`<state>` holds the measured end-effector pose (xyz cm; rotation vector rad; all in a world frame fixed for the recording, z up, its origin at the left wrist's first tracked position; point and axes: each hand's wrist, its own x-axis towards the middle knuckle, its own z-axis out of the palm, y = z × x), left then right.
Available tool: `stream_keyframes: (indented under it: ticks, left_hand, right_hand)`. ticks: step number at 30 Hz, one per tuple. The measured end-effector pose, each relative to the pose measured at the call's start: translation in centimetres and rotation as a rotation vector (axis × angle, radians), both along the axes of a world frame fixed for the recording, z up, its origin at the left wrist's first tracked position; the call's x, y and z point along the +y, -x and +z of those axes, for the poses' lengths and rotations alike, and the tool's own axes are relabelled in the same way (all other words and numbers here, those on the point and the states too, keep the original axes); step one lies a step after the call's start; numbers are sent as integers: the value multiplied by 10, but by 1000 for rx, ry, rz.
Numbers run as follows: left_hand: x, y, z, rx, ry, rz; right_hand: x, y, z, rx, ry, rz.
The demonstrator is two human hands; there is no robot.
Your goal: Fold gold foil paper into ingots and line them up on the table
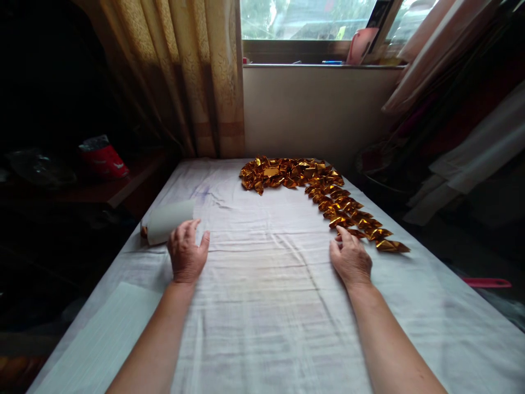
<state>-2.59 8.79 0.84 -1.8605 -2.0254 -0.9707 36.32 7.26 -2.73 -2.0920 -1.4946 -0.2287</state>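
Observation:
A white roll (170,219) lies at the table's left edge. My left hand (187,251) is beside its near right end, thumb apart from the other fingers, with nothing visible in it. Shiny gold folded foil pieces (287,172) form a pile at the far edge, and rows of them (342,205) run toward the right front. My right hand (350,256) rests at the near end of the inner row, its fingertips at a gold piece; whether they grip it is unclear.
The table has a wrinkled white cloth (262,306). A pale sheet (106,334) lies at the left front. Beyond are a gold curtain (197,71), a sill with a pink cup (361,46), a red packet (104,158) at left and hanging clothes (479,148) at right.

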Motion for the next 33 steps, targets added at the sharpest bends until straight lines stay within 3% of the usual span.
stream_keyframes:
  ticks: [4, 7, 13, 24, 33]
  left_hand:
    - [4, 29, -2, -23, 42, 247]
    - [4, 38, -8, -13, 130, 303]
    - [5, 38, -11, 74, 149, 314]
    - [5, 36, -7, 37, 77, 268]
    - [7, 39, -8, 119, 146, 269]
  right_hand:
    - [0, 2, -2, 10, -9, 40]
    - [0, 1, -3, 19, -23, 53]
    - [-2, 0, -4, 12, -20, 67]
    - [-2, -1, -6, -16, -8, 80]
    - [-2, -3, -7, -12, 1, 88]
